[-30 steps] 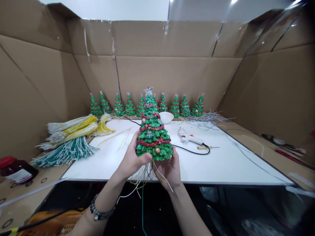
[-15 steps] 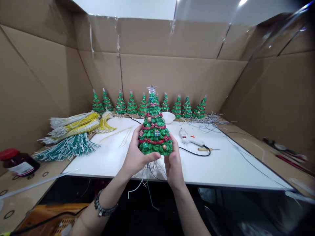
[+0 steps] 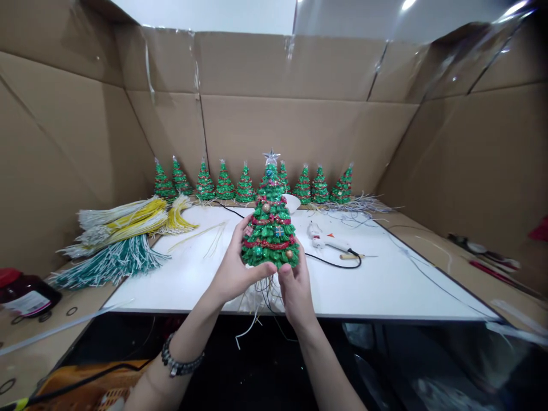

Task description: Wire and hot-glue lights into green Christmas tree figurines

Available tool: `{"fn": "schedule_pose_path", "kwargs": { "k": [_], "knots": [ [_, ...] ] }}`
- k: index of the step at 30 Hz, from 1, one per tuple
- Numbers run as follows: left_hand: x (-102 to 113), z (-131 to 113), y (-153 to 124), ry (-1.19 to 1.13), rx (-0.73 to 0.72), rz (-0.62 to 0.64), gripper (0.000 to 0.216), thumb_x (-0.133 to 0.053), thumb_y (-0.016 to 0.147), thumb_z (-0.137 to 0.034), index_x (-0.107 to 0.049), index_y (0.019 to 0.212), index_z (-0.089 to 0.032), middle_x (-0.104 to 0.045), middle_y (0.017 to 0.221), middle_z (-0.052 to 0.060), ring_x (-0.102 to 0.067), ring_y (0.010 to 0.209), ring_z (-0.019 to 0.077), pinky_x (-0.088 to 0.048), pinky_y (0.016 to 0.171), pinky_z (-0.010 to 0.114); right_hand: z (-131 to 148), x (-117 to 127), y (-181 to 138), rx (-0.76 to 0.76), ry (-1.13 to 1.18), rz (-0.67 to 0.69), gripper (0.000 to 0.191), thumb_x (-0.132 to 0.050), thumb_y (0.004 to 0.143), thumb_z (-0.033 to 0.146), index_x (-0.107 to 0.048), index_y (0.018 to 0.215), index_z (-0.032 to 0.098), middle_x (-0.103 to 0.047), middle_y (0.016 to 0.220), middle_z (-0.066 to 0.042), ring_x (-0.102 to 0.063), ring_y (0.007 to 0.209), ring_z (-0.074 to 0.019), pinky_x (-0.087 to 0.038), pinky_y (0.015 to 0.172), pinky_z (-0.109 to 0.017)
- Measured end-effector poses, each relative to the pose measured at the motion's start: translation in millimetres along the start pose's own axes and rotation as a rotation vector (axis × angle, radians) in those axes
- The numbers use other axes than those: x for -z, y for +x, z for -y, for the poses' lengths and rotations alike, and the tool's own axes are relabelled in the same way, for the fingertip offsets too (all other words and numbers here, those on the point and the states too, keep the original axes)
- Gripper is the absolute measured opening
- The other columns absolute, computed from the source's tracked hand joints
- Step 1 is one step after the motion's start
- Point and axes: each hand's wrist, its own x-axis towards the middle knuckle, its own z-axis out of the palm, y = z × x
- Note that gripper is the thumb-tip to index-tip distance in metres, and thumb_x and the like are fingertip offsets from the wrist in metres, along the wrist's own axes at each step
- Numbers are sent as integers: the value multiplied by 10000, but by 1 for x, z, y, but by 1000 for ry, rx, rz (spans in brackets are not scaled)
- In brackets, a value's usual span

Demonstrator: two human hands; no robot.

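Both my hands hold a small green Christmas tree (image 3: 269,231) with red garlands, gold balls and a clear star on top, upright over the near edge of the white board (image 3: 385,285). My left hand (image 3: 233,268) wraps its left side and base, thumb under the lowest branches. My right hand (image 3: 295,288) grips the base from the right, fingers curled. Thin wires (image 3: 257,311) of several colours hang from under the tree past the board's edge.
A row of several finished little trees (image 3: 246,185) lines the cardboard back wall. Bundles of yellow, white and green wires (image 3: 120,240) lie at left. A white glue gun (image 3: 327,242) with a black cord and a white bowl (image 3: 293,201) lie behind the tree. A red-lidded jar (image 3: 23,294) stands far left.
The tree has been raised slightly and shifted right while turning in my hands. The hanging wires have drawn up closer to the board's edge.
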Motion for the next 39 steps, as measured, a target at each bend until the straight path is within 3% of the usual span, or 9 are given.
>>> {"fn": "schedule_pose_path", "kwargs": {
  "k": [5,9,12,16,19,22,25,31,39],
  "knots": [
    [12,-9,7,-352,186,-222,783,-832,643,-591,-529,1269,-230,-629,1365,155,-614,1245,387,-525,1018,594,33,-6,37,36,-308,262,782,-533,809,775,-580,1370,233,-524,1497,-96,-422,1427,-270,-244,1226,-454],
    [42,-40,5,-473,178,-385,568,-768,691,-617,-664,1093,-229,-771,1106,82,-690,1122,391,-567,929,650,39,-24,99,43,-502,366,622,-387,959,668,-600,1343,228,-656,1336,-98,-607,1229,-237,-427,1087,-436],
    [60,-66,-4,-445,99,-499,454,-775,709,-520,-702,1051,-230,-800,997,55,-714,1080,381,-567,937,653,16,-43,144,45,-1053,520,353,-429,1035,372,-628,1276,209,-688,1265,-73,-635,1153,-173,-470,1008,-326],
    [71,-86,-16,-418,16,-559,360,-785,709,-455,-734,1024,-289,-801,1027,0,-679,1165,367,-570,996,598,-43,-69,174,-132,-1262,595,166,-619,941,262,-729,914,141,-746,1014,-92,-677,1050,-236,-506,952,-390],
    [73,-89,-18,-379,-14,-601,364,-808,683,-430,-743,1014,-292,-806,977,-20,-670,1185,359,-564,1024,574,-88,-85,171,-259,-1357,602,204,-684,909,322,-691,999,139,-710,1088,-76,-669,1042,-220,-537,937,-443],
    [74,-87,-15,-353,-14,-650,341,-822,644,-399,-750,951,-269,-810,910,7,-696,1135,367,-565,1007,593,-115,-95,165,-337,-1396,548,275,-659,931,352,-655,1119,151,-668,1187,-82,-648,1086,-226,-540,947,-457],
    [77,-82,-11,-359,14,-661,373,-840,619,-402,-749,946,-248,-809,892,19,-734,1035,374,-568,967,635,-122,-95,171,-410,-1372,486,278,-637,947,336,-637,1162,159,-655,1196,-83,-651,1065,-220,-557,915,-435],
    [80,-77,-7,-363,-3,-676,476,-902,541,-428,-737,931,-211,-806,879,37,-745,994,367,-577,945,626,-98,-78,201,-553,-1176,451,246,-624,959,334,-638,1103,135,-678,1027,-53,-670,836,-150,-592,724,-318],
    [79,-67,0,-357,22,-616,428,-873,572,-393,-722,938,-230,-795,895,10,-714,1087,352,-584,970,563,-60,-43,212,-594,-834,397,200,-615,966,315,-640,1025,126,-670,912,-23,-651,736,-120,-575,659,-277]
  ]
}}
